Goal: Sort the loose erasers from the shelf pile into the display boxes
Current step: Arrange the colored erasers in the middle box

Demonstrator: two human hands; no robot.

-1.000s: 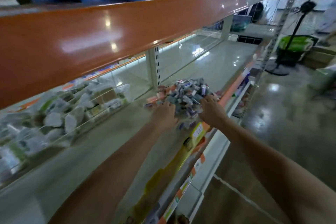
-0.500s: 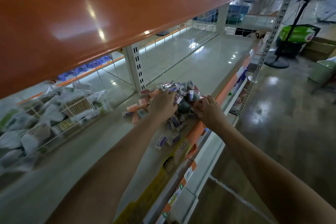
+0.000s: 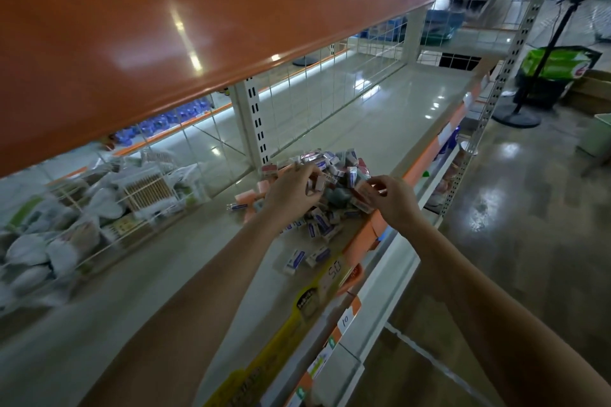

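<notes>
At the centre of the frame a pile (image 3: pixel 327 182) of loose erasers is heaped on the shelf (image 3: pixel 380 116), close to its orange front edge, so that it can be reached by both arms at once. A few strays (image 3: pixel 305 258) are scattered lower down, just beside the price strip (image 3: pixel 334 274), apart from the heap.

The left hand (image 3: pixel 292 193) is laid over the pile's left side with its fingers curled; a small eraser (image 3: pixel 318 182) is pinched between thumb and fingertips, probably so that one piece can be lifted clear without dragging others along. The right hand (image 3: pixel 393 200) is held at the pile's right edge, and a pale pink eraser (image 3: pixel 363 192) is gripped between its thumb and forefinger, apparently for the same reason.

No display box can be made out with certainty; the orange blocks (image 3: pixel 251 200) left of the pile may be box parts, but this cannot be told. At the left of the frame a wire basket (image 3: pixel 109 231) of bagged goods is set behind a divider, well apart from the erasers. The sorting is judged to be at an early stage, since most of the pile remains unsorted.
</notes>
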